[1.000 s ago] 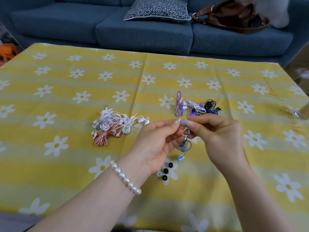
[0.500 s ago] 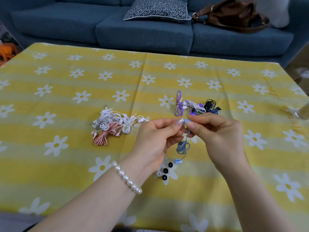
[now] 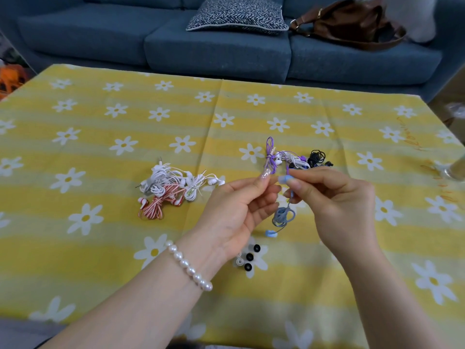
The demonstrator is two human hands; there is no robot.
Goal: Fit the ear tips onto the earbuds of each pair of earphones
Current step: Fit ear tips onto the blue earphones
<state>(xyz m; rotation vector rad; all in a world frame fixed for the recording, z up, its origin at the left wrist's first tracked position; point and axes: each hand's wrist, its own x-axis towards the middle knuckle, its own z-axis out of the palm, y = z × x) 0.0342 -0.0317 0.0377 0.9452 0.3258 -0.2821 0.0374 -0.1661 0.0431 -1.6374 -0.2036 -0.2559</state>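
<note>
- Blue earphones (image 3: 283, 216) hang in the air above the table's near centre; one earbud (image 3: 283, 178) is pinched at the right hand's fingertips, the coiled cord and the other bud (image 3: 271, 233) dangle below.
- Right hand (image 3: 337, 205): thumb and forefinger curled tight on the earbud, other fingers folded under.
- Left hand (image 3: 239, 210), at 9 o'clock of the right: thumb and forefinger tips meet just beside the bud; whether an ear tip sits between them cannot be told. A pearl bracelet (image 3: 188, 268) circles its wrist.
- Loose ear tips (image 3: 247, 258), black and clear, lie on the cloth at 6 o'clock of the hands.
- White and red earphones (image 3: 171, 190) lie heaped at 9 o'clock; purple and black ones (image 3: 297, 159) at 12 o'clock.
- Tablecloth (image 3: 100, 248): yellow stripes with white daisies, a crease down the middle.
- Beyond the table, a blue sofa (image 3: 216, 49) bears a patterned cushion (image 3: 236, 15) and a brown bag (image 3: 352, 23).
</note>
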